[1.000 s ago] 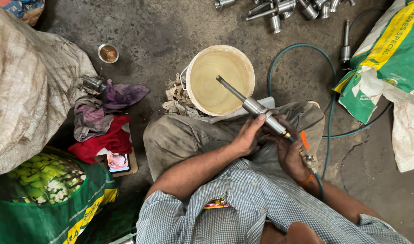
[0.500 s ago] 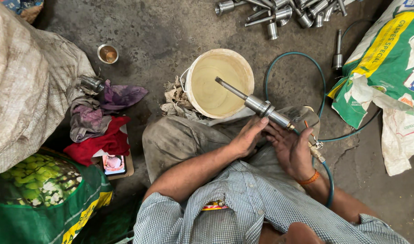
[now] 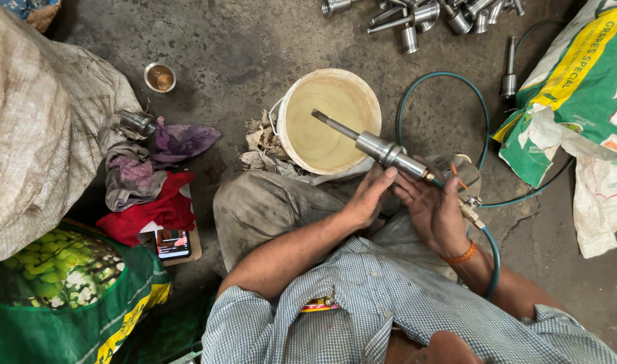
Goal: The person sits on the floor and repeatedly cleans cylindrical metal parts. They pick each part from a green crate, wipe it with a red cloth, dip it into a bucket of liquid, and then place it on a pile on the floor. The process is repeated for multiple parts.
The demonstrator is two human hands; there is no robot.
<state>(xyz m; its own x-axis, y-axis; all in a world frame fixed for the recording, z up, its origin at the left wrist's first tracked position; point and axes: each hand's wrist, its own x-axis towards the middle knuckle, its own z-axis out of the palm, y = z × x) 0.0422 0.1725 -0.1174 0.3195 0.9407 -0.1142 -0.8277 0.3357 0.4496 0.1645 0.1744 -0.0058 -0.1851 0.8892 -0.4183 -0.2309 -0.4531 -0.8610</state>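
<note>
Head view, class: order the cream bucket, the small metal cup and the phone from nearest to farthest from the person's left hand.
1. Cream bucket, just ahead of the left hand.
2. Phone, on the floor, left.
3. Small metal cup, far upper left.

Silver-grey steel on the metal shaft (image 3: 382, 149), bright against the cream bucket (image 3: 291, 111) with its murky yellow-tan liquid. A teal-green hose (image 3: 443, 79) loops over the dark grey, stained floor (image 3: 241, 47). Orange band (image 3: 460, 257) at the wrist, orange trigger (image 3: 458, 179) on the nozzle. The shirt (image 3: 389, 303) is a fine blue-and-white check; the trousers (image 3: 268, 209) a dusty olive-grey. Off to the side, rags (image 3: 153, 175) in purple, mauve and strong red. One sack (image 3: 72, 296) is deep green with yellow lettering and a pale green grape print; another sack (image 3: 578, 87) is green, yellow and white. Beige woven sacking (image 3: 39, 135) too.
</note>
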